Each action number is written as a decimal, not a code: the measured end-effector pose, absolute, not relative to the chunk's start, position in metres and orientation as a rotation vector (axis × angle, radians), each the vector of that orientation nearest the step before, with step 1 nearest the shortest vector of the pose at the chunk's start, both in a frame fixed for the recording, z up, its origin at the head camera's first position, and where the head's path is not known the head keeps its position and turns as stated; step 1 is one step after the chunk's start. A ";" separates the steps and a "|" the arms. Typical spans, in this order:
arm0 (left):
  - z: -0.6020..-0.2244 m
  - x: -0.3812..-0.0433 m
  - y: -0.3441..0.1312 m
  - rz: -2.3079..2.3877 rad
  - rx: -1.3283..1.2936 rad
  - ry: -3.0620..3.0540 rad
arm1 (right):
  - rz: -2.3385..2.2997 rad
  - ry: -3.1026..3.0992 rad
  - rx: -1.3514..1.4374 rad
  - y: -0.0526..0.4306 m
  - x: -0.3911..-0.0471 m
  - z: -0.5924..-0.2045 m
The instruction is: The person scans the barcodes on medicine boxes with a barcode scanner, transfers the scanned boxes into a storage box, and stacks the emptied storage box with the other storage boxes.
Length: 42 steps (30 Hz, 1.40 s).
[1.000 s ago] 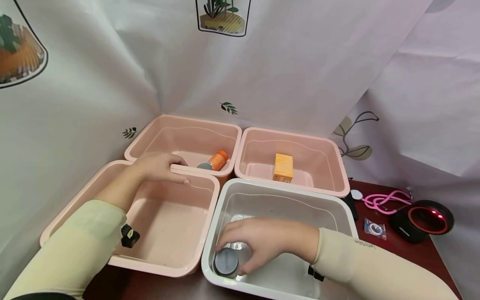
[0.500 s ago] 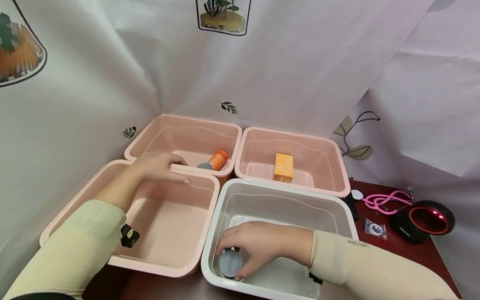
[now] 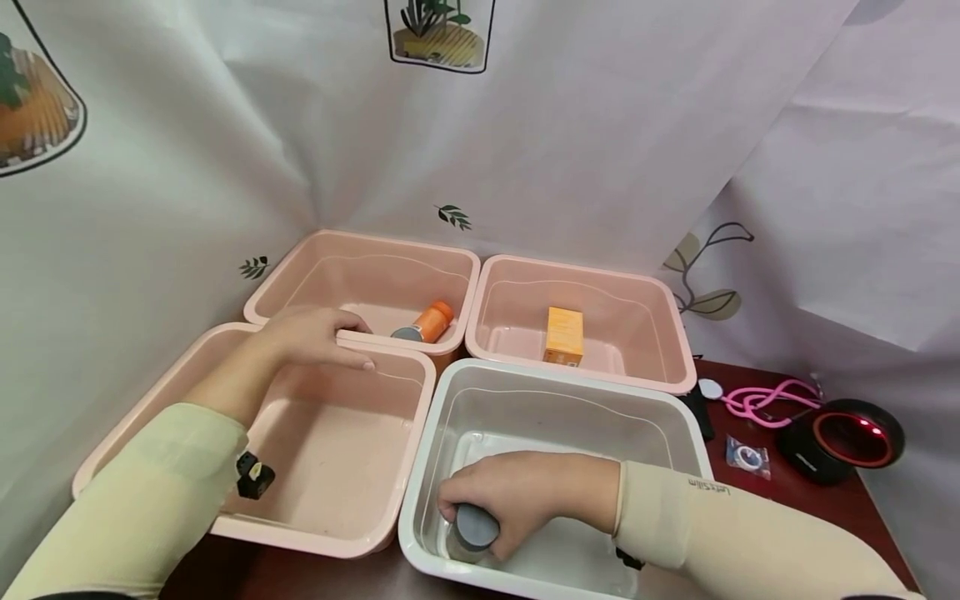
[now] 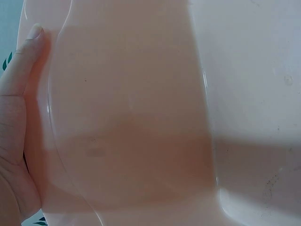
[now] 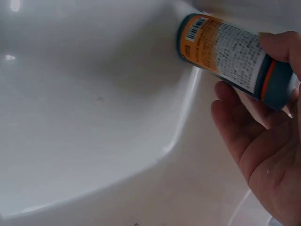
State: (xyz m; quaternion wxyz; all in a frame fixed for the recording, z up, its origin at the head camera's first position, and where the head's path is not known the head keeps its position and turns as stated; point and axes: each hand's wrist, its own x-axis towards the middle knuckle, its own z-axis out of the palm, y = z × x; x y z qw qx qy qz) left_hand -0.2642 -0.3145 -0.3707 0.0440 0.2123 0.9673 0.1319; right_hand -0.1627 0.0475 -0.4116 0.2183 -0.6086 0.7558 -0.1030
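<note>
My right hand [image 3: 510, 496] reaches into the white bin [image 3: 420, 467] and grips a small bottle [image 3: 467, 533] by its grey cap end, near the bin's front left corner. In the right wrist view the bottle [image 5: 223, 52] is tilted, with an orange and white printed label and a barcode. Thumb and some fingers hold its cap end. My left hand [image 3: 311, 333] grips the rim of the front left pink bin [image 3: 427, 392], its thumb along the inner wall. Its other fingers go over the far side, partly hidden. In the left wrist view the thumb [image 4: 28, 52] lies straight against the pink wall.
An orange bottle [image 3: 431, 323] lies in the back left pink bin [image 3: 360, 237]. The back right pink bin [image 3: 675, 333] holds a yellow-orange box [image 3: 564, 336]. Right of the bins are a pink stethoscope [image 3: 765, 404], a small packet [image 3: 747, 457] and a black device [image 3: 840, 442].
My right hand has closed round the bottle's cap end. The bottle, upright before, now tilts with its cap shifted to the right. The left hand has stayed on the rim.
</note>
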 end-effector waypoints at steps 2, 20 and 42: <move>-0.370 -0.263 -0.314 0.408 0.650 2.953 | -0.244 2.116 -1.687 0.049 -0.163 -0.409; -0.373 -0.266 -0.314 0.396 0.650 2.957 | -0.265 2.063 -1.662 0.066 -0.171 -0.375; -0.372 -0.266 -0.315 0.380 0.635 2.972 | -0.686 2.189 -1.694 0.116 -0.170 -0.294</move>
